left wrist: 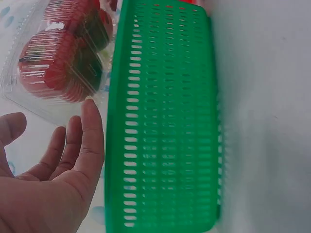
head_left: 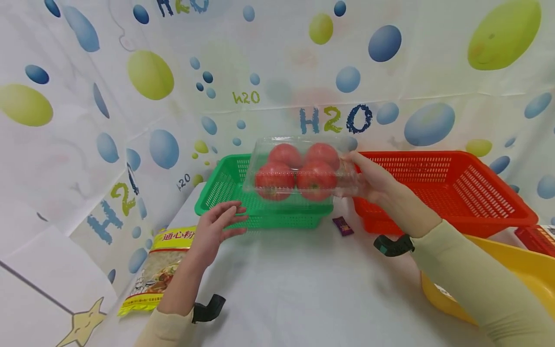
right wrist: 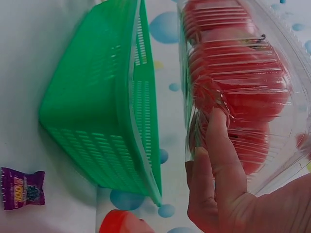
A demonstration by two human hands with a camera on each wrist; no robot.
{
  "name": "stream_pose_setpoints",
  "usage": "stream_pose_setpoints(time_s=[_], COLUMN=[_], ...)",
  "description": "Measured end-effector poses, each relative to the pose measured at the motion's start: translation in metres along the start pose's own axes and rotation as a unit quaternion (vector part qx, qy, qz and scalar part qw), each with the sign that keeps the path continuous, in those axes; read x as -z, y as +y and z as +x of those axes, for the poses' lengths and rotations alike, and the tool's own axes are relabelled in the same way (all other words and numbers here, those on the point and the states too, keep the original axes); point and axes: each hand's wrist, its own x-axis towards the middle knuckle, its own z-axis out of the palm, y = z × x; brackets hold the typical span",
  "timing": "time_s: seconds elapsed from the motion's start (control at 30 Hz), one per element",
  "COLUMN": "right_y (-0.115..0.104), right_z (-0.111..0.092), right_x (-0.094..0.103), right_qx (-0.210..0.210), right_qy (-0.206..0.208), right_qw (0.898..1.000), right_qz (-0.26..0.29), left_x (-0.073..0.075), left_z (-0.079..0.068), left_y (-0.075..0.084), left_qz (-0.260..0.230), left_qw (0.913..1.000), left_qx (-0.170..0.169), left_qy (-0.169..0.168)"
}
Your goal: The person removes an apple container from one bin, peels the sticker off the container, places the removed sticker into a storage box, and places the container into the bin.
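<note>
A clear plastic box of tomatoes (head_left: 277, 176) is held in the air above the green basket (head_left: 264, 220). My right hand (head_left: 375, 179) grips its right end, and the right wrist view shows fingers (right wrist: 224, 150) pressed against the ridged plastic of the tomato box (right wrist: 233, 92). Several red tomatoes show through the lid. To the lower left of the box, my left hand (head_left: 217, 229) is held up with its fingers apart, holding nothing. In the left wrist view the left hand (left wrist: 58, 179) is beside the green basket (left wrist: 165, 121), its fingertips close to the box; contact is unclear.
A red basket (head_left: 433, 166) stands at the right, with a yellow basin (head_left: 498, 246) in front of it. A small purple packet (head_left: 343, 226) lies between the baskets. At the left lies a yellow bag of pasta (head_left: 158, 270). A patterned curtain (head_left: 277, 58) hangs behind.
</note>
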Motion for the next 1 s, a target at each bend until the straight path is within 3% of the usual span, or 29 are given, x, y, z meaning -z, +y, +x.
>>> stream_pose_setpoints(time_s=[0.23, 0.43, 0.6, 0.77, 1.0], right_y=[-0.011, -0.014, -0.015, -0.013, -0.007], right_z=[0.018, 0.037, 0.052, 0.067, 0.088], right_x=[-0.007, -0.016, -0.02, -0.023, -0.033], right_qx=[0.008, 0.013, -0.001, 0.008, 0.012], right_qy=[-0.014, -0.024, -0.033, -0.021, -0.01], right_qw=[1.0, 0.999, 0.999, 0.999, 1.0], right_qz=[-0.005, -0.017, -0.024, -0.032, -0.017], left_x=[0.014, 0.03, 0.033, 0.031, 0.026], left_z=[-0.008, -0.012, -0.011, -0.007, 0.0], left_y=[-0.016, -0.022, -0.025, -0.027, -0.029], left_qz=[0.007, 0.001, -0.046, -0.104, -0.201], left_qw=[0.9989, 0.9946, 0.9888, 0.9816, 0.9621], left_qx=[0.046, 0.097, 0.126, 0.131, 0.124], left_qy=[0.008, 0.038, 0.067, 0.092, 0.137])
